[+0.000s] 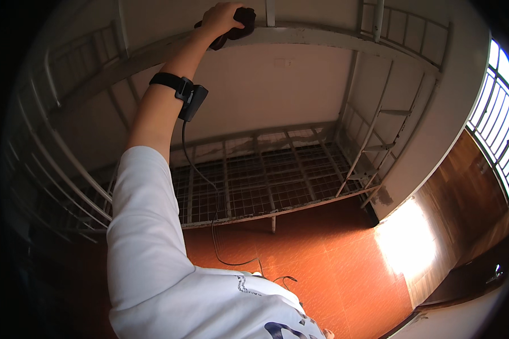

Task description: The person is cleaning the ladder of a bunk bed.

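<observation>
My left hand [222, 20] is raised at the top of the view, gripping a dark reddish-brown bundle [244, 22], which looks like bunched cloth. The bundle lies against the side rail [297, 35] of a metal bunk bed's upper berth; parts of it stick out on both sides of the hand. A black strap [167, 79] with a small black box [194, 103] is round my left forearm, and a thin cable [200, 173] runs down from the box. A small patch of skin [328, 334] at the bottom edge may be part of my right hand; its fingers cannot be made out.
Below is the lower berth's wire-mesh base [246, 182] with chipped paint on its frame. A metal ladder [378, 148] stands at its right end. Further bed rails [63, 148] curve along the left. A barred window [496, 118] is at the right, above sunlit reddish floor tiles [339, 262].
</observation>
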The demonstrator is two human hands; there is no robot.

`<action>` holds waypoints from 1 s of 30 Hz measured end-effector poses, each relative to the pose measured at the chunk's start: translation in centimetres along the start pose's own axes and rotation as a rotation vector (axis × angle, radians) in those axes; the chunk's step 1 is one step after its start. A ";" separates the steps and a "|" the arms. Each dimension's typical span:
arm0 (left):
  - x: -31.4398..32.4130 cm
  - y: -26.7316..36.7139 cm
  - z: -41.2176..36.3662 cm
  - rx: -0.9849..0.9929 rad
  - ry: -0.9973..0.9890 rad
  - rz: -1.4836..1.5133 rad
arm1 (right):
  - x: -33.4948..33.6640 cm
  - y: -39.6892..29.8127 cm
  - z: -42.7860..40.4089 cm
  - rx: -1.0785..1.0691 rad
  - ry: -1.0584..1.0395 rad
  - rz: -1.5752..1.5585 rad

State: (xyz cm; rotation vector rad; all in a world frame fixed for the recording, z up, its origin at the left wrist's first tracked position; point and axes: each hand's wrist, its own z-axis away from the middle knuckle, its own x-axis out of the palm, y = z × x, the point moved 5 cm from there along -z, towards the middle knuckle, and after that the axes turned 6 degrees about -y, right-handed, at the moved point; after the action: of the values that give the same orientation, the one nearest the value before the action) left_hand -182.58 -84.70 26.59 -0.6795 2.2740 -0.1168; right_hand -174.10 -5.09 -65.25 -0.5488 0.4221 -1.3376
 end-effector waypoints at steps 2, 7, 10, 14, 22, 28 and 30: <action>2.2 0.2 -0.4 0.063 -0.022 0.025 | 1.1 -1.2 0.6 0.014 0.016 0.011; 2.7 -0.7 -0.8 -0.106 0.030 0.101 | 2.9 -2.8 1.9 0.049 0.043 0.006; 2.1 -0.8 -2.3 -0.160 -0.020 0.165 | 3.8 -3.1 2.1 0.049 0.054 -0.007; 1.3 1.0 -3.1 -0.210 0.025 0.193 | 4.2 -2.8 3.1 0.055 0.068 -0.034; 2.1 0.9 -2.5 -0.217 -0.091 0.168 | 3.0 1.0 4.4 0.019 0.089 -0.112; -6.1 8.4 2.3 0.004 0.392 0.370 | -2.7 6.2 4.5 0.031 0.121 -0.140; -5.5 13.5 4.9 0.212 0.271 0.410 | -6.8 10.2 4.4 0.011 0.135 -0.170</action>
State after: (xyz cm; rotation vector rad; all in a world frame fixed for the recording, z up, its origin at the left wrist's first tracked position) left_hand -181.91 -69.78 22.84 -0.0826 2.5631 -0.2594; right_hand -164.78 3.55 -67.91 -0.4947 0.4866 -1.5450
